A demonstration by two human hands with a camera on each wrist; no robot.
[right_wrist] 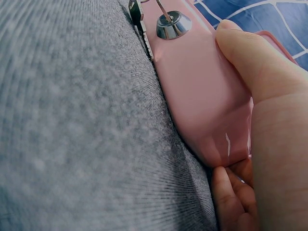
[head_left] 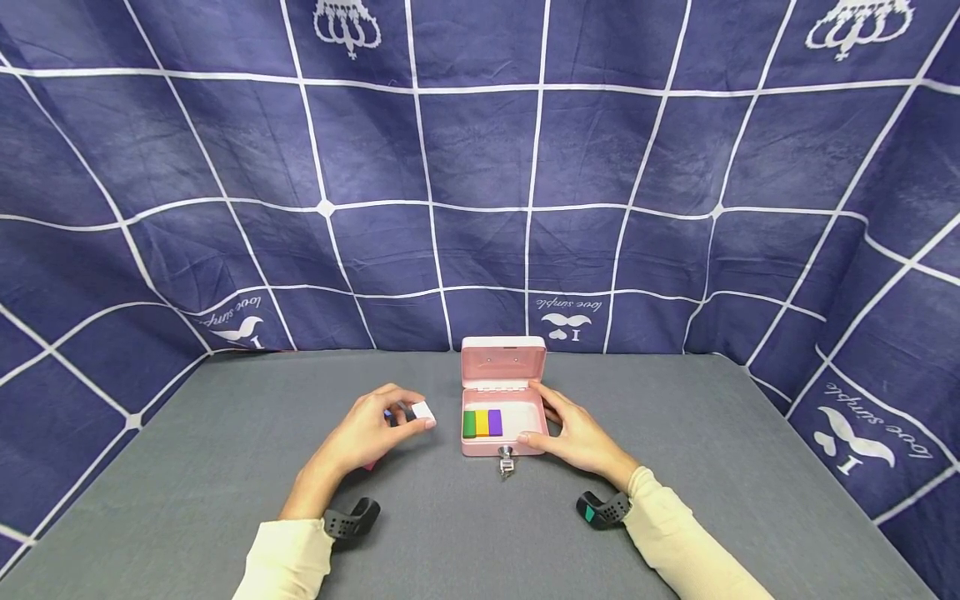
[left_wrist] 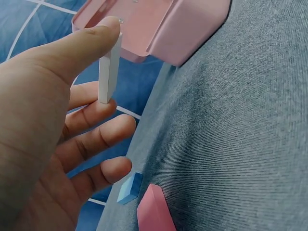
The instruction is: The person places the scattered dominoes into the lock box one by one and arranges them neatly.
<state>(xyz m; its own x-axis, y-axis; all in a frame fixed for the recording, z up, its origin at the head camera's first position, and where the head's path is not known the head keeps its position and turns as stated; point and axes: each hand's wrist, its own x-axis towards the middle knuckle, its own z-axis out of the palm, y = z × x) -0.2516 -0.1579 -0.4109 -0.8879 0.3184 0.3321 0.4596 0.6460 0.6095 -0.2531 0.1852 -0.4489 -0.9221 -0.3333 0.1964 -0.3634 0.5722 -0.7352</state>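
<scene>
My left hand (head_left: 375, 429) pinches a white block (head_left: 423, 412) between thumb and fingertips, left of the pink metal box (head_left: 528, 446). In the left wrist view the white block (left_wrist: 109, 72) stands on end, thumb at its top and a finger at its lower end. The box lid (head_left: 504, 364) is raised. Inside, at the left, green (head_left: 468, 424), yellow (head_left: 482, 423) and purple (head_left: 495, 422) blocks sit side by side. My right hand (head_left: 573, 429) holds the box's right end, thumb on the front rim and fingers round the side.
Below my left hand, a blue block (left_wrist: 130, 187) and a pinkish-red block (left_wrist: 155, 211) lie on the grey cloth (head_left: 450, 533). Keys (head_left: 507, 467) hang from the lock (right_wrist: 173, 25) on the box front. A blue checked curtain (head_left: 480, 167) stands behind the table.
</scene>
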